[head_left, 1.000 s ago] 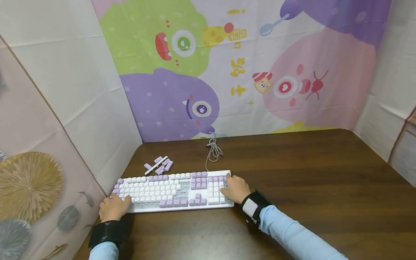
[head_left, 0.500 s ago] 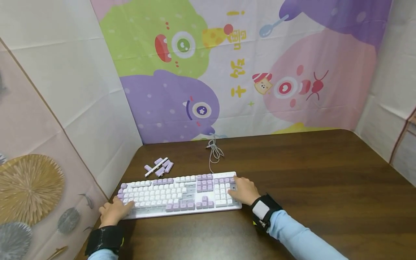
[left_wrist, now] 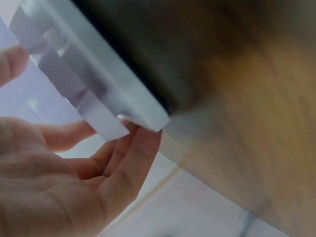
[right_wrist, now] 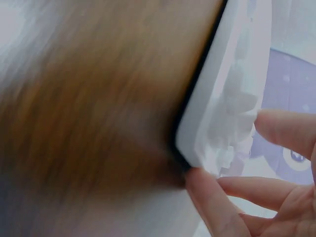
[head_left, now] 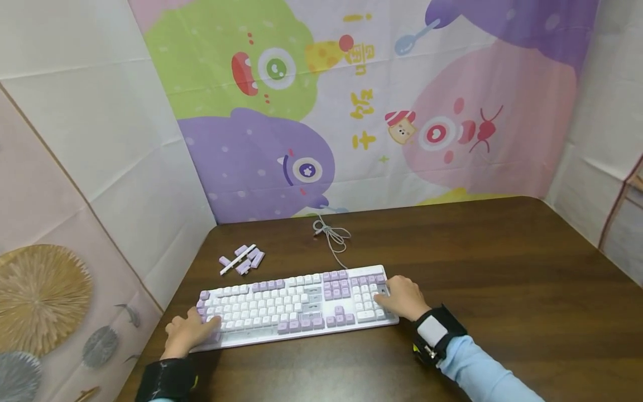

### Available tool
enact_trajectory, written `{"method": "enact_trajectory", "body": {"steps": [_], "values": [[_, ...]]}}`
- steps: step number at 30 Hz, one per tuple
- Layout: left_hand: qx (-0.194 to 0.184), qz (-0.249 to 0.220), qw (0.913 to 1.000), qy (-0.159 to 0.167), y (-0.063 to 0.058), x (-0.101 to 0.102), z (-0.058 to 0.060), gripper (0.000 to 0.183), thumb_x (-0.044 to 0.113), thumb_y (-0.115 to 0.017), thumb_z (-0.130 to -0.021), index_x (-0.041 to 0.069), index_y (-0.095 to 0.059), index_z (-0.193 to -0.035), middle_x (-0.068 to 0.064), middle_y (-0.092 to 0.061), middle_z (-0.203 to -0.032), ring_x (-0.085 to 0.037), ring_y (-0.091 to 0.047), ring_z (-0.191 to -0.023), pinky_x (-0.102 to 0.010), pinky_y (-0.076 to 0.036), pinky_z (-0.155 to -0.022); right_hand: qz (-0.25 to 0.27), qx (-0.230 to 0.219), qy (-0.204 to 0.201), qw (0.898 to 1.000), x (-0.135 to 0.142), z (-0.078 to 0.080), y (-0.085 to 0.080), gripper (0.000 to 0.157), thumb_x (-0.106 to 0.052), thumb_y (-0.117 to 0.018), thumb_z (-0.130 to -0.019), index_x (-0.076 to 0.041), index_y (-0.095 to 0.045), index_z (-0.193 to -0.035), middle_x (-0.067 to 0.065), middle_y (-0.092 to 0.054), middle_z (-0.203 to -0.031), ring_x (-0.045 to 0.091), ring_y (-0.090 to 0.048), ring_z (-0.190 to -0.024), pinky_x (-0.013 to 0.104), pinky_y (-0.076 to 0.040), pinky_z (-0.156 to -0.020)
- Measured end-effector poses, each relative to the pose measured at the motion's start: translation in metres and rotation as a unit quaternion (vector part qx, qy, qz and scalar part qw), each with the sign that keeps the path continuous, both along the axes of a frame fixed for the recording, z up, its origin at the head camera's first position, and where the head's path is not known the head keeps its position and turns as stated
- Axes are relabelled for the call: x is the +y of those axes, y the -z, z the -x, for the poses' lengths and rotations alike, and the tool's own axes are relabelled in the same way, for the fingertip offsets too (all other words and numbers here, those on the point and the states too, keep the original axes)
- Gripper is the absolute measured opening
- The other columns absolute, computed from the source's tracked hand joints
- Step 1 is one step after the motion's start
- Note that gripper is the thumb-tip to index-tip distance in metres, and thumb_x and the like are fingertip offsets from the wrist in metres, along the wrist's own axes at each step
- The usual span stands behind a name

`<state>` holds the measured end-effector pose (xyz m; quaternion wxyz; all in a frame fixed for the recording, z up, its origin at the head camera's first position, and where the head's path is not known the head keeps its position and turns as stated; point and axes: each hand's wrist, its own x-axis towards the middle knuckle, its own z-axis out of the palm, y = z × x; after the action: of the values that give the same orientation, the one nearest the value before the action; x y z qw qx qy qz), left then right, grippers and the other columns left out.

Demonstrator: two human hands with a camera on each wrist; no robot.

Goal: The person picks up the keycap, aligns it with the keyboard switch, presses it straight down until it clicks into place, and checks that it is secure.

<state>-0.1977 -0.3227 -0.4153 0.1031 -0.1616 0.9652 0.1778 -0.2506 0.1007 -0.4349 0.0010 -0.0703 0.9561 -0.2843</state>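
A white and lilac keyboard [head_left: 281,307] lies at a slight slant on the brown desk. Grey bare spots show among its keys, right of the letter block and at the number pad's edge. My left hand [head_left: 188,333] grips its left end, thumb over the keys; in the left wrist view fingers [left_wrist: 143,148] press against the corner. At the other end my right hand [head_left: 403,298] holds the edge between thumb and fingers. The right wrist view shows a fingertip [right_wrist: 202,180] at the keyboard's corner and the thumb by the white keys [right_wrist: 242,111].
Behind the keyboard lies a small pile of loose lilac keycaps [head_left: 257,259] with a long white bar [head_left: 238,259] across them. A bundled grey cable [head_left: 331,231] runs from the keyboard's back edge towards the printed cloth [head_left: 361,167]. Cloth walls [head_left: 115,139] border the desk [head_left: 492,257].
Both hands have shifted the keyboard to the right and somewhat towards the person, and it is slightly more slanted. The cable has trailed along with it. The keycap pile stays put.
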Motion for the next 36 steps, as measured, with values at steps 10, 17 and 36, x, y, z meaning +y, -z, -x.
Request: {"method": "enact_trajectory", "body": {"steps": [10, 17, 36], "values": [[0.004, 0.015, 0.9992, 0.037, 0.001, 0.036, 0.000, 0.078, 0.045, -0.053, -0.086, -0.026, -0.042, -0.115, -0.042, -0.044, -0.105, -0.053, -0.043, -0.100, -0.059, -0.047, -0.079, 0.002, -0.022, 0.037, 0.999, 0.047, -0.009, -0.001, 0.041, -0.032, -0.068, -0.081, 0.008, -0.069, -0.092, 0.013, -0.068, -0.079, 0.022, -0.057, -0.071, 0.034, -0.042, -0.059], [0.024, 0.017, 0.9976, 0.063, 0.005, 0.063, 0.007, 0.076, 0.046, -0.061, -0.084, -0.023, -0.048, -0.110, -0.034, -0.050, -0.101, -0.044, -0.049, -0.095, -0.052, -0.047, -0.075, -0.017, -0.034, 0.060, 0.997, 0.078, -0.020, -0.003, 0.050, -0.034, -0.066, -0.083, 0.012, -0.066, -0.101, 0.023, -0.070, -0.091, 0.027, -0.062, -0.077, 0.040, -0.047, -0.064], [0.057, 0.002, 0.9924, 0.109, 0.006, 0.134, 0.011, 0.069, 0.048, -0.066, -0.080, -0.017, -0.057, -0.100, -0.024, -0.050, -0.093, -0.033, -0.050, -0.085, -0.046, -0.046, -0.063, -0.065, -0.068, 0.104, 0.990, 0.151, -0.032, -0.005, 0.062, -0.041, -0.061, -0.086, 0.016, -0.061, -0.111, 0.036, -0.063, -0.111, 0.047, -0.063, -0.094, 0.051, -0.050, -0.070]]}}
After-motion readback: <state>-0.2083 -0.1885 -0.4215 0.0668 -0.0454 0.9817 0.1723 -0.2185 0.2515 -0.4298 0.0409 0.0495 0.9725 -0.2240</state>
